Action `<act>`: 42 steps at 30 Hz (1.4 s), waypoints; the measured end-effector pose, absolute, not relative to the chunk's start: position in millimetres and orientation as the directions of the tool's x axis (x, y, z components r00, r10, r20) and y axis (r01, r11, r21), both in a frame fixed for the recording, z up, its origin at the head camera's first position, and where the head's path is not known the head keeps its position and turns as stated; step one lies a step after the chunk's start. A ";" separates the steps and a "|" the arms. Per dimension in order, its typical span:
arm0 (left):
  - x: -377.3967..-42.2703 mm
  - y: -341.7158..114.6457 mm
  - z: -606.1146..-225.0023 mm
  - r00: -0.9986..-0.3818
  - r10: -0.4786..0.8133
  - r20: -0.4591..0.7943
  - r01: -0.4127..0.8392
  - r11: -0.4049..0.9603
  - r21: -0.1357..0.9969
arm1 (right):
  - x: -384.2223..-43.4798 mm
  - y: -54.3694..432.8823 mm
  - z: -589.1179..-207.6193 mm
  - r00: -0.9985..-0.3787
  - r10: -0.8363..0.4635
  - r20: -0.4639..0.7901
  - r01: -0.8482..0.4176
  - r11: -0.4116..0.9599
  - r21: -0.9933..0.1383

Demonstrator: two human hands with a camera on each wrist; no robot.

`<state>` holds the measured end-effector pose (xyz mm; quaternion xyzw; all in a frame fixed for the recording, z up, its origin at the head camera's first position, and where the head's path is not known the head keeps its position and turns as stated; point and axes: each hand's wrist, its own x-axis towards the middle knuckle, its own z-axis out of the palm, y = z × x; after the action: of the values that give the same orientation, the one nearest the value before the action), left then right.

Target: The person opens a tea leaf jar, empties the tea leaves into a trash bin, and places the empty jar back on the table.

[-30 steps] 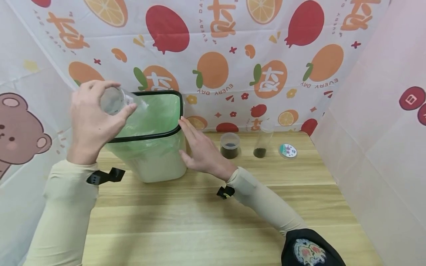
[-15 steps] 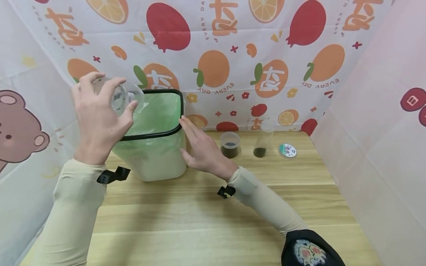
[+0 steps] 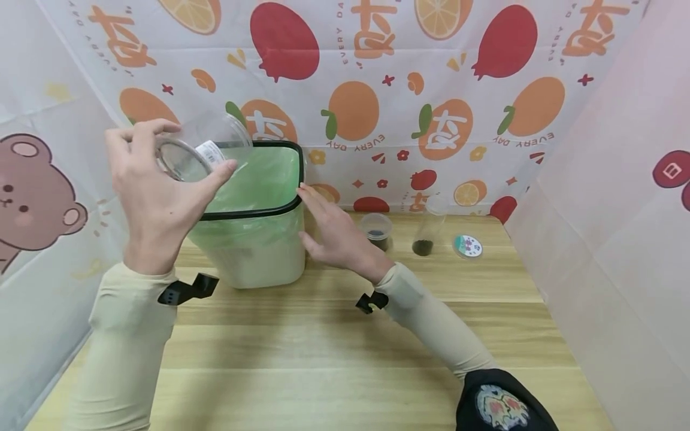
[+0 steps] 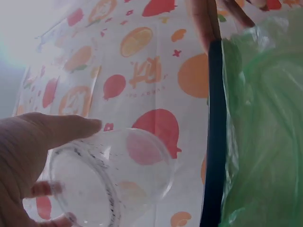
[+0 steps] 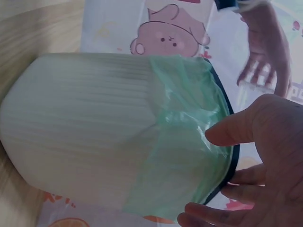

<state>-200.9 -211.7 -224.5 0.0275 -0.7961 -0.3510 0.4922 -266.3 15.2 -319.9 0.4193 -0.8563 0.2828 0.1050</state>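
My left hand point(image 3: 159, 203) grips a clear plastic jar point(image 3: 215, 133) that bears a white barcode label. The jar lies tilted on its side above the left part of a pale trash bin point(image 3: 261, 257). Dark specks cling to the jar's wall point(image 4: 113, 189) in the left wrist view. A green bag point(image 3: 259, 179) lines the bin and folds over its black rim point(image 3: 300, 170). My right hand point(image 3: 339, 233) rests at the bin's right side with fairly straight fingers against the rim; its thumb point(image 5: 229, 128) lies over the bag in the right wrist view.
Right of the bin stand a small clear cup point(image 3: 377, 224) with dark contents and a clear upright tube point(image 3: 431, 218) with dark material at its bottom. A round patterned lid point(image 3: 468, 246) lies beside them. A fruit-print cloth point(image 3: 353, 114) hangs close behind.
My left hand has turned and shifted the jar, so its open end now points up and right and the label shows. The right hand stays at the rim. The head view has shifted slightly.
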 end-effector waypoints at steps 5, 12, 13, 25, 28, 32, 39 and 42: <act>-191.9 -207.4 -225.5 -0.503 -0.495 0.708 0.314 0.659 0.684 | -268.3 19.2 -312.9 -0.631 -0.668 0.395 -0.770 0.481 -0.418; -173.0 -193.4 -216.2 -0.512 -0.573 0.640 0.352 0.540 0.765 | -269.0 21.3 -308.7 -0.636 -0.673 0.377 -0.762 0.470 -0.446; -171.0 -191.1 -214.2 -0.516 -0.578 0.633 0.361 0.524 0.772 | -269.1 21.6 -308.3 -0.634 -0.674 0.380 -0.764 0.466 -0.446; -171.3 -193.5 -222.0 -0.646 -0.535 0.544 0.476 0.274 0.836 | -263.7 29.5 -303.7 -0.635 -0.652 0.414 -0.765 0.458 -0.452; -173.1 -190.5 -228.9 -0.668 -0.489 0.561 0.548 0.186 0.815 | -260.8 35.5 -301.5 -0.636 -0.629 0.448 -0.767 0.452 -0.455; -173.8 -181.4 -234.7 -0.674 -0.433 0.598 0.612 0.125 0.781 | -257.1 47.2 -298.4 -0.631 -0.599 0.493 -0.774 0.447 -0.448; -170.3 -163.3 -250.9 -0.687 -0.333 0.645 0.674 0.039 0.738 | -246.3 68.3 -303.9 -0.603 -0.577 0.551 -0.798 0.443 -0.409; -167.2 -154.4 -257.6 -0.712 -0.284 0.642 0.659 0.045 0.751 | -239.8 78.2 -306.6 -0.607 -0.566 0.558 -0.795 0.446 -0.412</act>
<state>-167.2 -154.4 -257.6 -0.1482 -0.6330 -0.6749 0.3491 -239.8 78.2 -306.6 0.4085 -0.8326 0.3320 0.1720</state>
